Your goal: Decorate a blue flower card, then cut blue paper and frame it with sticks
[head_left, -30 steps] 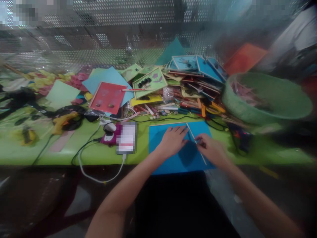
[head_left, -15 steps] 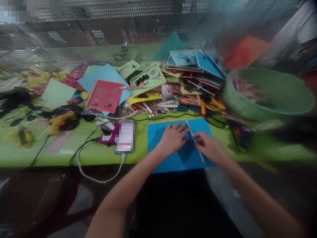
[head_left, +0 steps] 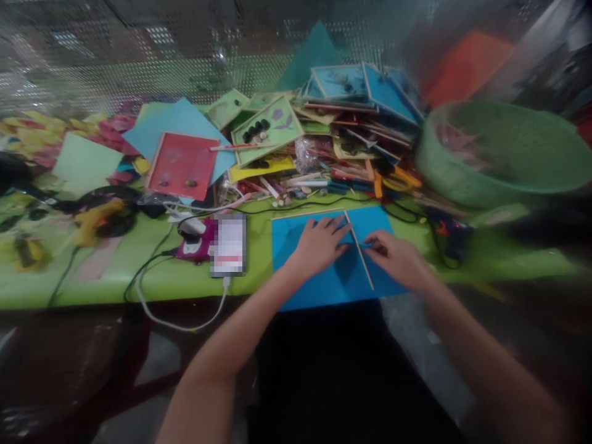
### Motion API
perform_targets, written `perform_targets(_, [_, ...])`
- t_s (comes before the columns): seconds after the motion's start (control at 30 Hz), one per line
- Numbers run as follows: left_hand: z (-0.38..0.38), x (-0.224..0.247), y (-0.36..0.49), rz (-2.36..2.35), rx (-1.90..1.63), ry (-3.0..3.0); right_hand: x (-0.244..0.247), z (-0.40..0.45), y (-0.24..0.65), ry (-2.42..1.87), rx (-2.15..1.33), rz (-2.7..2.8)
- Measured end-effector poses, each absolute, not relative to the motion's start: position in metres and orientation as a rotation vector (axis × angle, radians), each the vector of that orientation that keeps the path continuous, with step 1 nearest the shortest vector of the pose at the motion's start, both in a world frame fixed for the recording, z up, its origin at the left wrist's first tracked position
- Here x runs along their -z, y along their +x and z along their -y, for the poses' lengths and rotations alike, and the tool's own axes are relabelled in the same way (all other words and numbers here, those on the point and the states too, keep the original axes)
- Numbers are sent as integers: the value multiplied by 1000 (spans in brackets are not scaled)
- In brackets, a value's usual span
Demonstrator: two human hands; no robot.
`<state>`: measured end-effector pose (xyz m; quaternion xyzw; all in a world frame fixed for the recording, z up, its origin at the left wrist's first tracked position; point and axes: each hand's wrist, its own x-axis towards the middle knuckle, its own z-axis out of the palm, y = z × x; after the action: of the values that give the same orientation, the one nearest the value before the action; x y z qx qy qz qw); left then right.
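Note:
A blue sheet [head_left: 314, 290] lies on the green-covered table in front of me. One thin wooden stick [head_left: 365, 266] runs down across its right part, and another thin stick [head_left: 296, 216] lies along its far edge. My left hand [head_left: 320, 243] rests on the sheet with fingers spread, fingertips beside the upper part of the first stick. To the right of that stick, my right hand [head_left: 393, 256] is closed in a pinch. From its fingertips a small, thin blue bit [head_left: 366, 245] sticks out toward the stick; its kind is too small to tell.
Left of the sheet are a phone [head_left: 228, 245] on a cable, a purple power strip [head_left: 198, 246] and a yellow glue gun [head_left: 104, 219]. Behind lie framed cards [head_left: 271, 129], pens and orange scissors [head_left: 400, 180]. A green basin [head_left: 499, 160] and a dark glue gun [head_left: 446, 237] stand right.
The view has tipped down a little, so everything sits higher. My right fingers have drawn slightly away from the stick, showing the blue bit. My left hand stays on the sheet.

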<state>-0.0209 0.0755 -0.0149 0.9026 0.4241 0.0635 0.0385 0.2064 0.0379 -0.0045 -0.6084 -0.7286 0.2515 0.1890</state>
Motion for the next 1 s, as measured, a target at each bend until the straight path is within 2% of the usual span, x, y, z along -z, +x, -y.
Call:
perform_targets(0.23, [-75,14,-20,-1300,-198,2762,-7,-58,210,-1636,-610,2056])
perform_targets(0.57, [-76,20,-21,-1280,-248,2782,-30,-152,160,-1441,-270,2358])
perform_targets(1.0, [-77,24,-19,-1292,-232,2763,-22,-207,103,-1564,204,2579])
